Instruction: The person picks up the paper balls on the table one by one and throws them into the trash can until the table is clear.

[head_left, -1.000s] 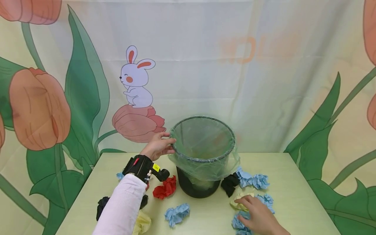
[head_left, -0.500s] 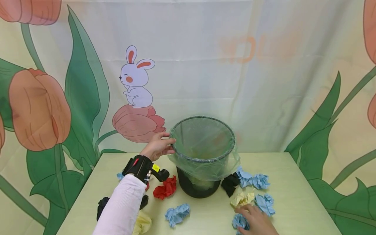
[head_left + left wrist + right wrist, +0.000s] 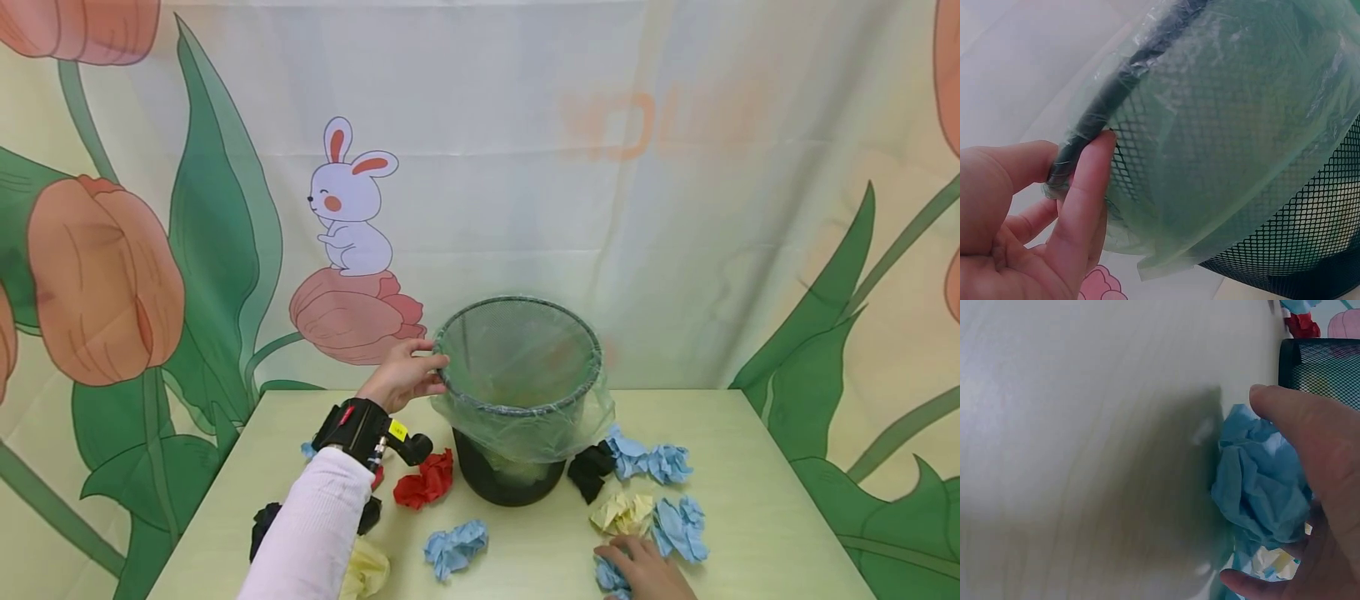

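My left hand (image 3: 405,375) pinches the rim of a black mesh wastebasket (image 3: 501,479), thumb on one side and fingers on the other. A translucent green bin liner (image 3: 1210,137) lines the basket and folds over its rim. Near the table's front, my right hand (image 3: 647,571) reaches over a crumpled blue paper ball (image 3: 1260,478). Its thumb and fingers are spread around the ball; firm contact cannot be made out. Just beyond that hand lie a crumpled yellow paper (image 3: 624,512) and another blue paper (image 3: 679,528).
Right of the basket lie a black crumpled paper (image 3: 590,471) and blue papers (image 3: 648,458). A red one (image 3: 425,481), a blue one (image 3: 456,548) and a yellow one (image 3: 365,569) lie to the left and front. A printed curtain (image 3: 525,167) hangs behind the table (image 3: 750,500).
My right hand has drawn back toward the table's front edge, uncovering the yellow paper. The blue paper beside it has shifted slightly nearer. My left hand stays on the rim.
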Demonstrator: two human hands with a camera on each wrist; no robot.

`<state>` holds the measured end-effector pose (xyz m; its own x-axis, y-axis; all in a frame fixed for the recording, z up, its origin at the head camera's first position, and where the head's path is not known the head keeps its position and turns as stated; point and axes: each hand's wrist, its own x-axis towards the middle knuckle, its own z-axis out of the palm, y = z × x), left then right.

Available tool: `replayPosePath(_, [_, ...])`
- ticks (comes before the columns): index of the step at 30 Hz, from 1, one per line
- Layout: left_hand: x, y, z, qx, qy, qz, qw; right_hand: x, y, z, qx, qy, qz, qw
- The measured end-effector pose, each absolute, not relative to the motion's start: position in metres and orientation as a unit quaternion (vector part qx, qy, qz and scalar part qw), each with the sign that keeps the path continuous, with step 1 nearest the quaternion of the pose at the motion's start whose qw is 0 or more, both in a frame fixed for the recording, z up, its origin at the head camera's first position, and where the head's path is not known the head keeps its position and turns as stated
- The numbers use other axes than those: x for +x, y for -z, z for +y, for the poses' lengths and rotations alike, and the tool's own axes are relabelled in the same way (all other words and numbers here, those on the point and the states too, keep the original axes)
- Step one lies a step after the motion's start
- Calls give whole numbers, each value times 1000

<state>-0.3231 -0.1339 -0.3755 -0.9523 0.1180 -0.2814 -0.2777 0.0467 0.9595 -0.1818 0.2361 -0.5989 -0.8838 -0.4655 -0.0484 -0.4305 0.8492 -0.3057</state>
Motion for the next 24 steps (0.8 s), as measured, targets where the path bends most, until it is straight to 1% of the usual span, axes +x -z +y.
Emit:
replayPosePath(6, [-323,376,-134,-58,-685,712,143,-184,602,233,-220,142,961,90])
replayPosePath(19, [-320,376,-135,-59,-688,710,142,-189,611,232,-234,133,959,88])
replayPosePath(24, [-322,376,-136,-60,-687,710,142,-190,609,230,-220,145,960,97])
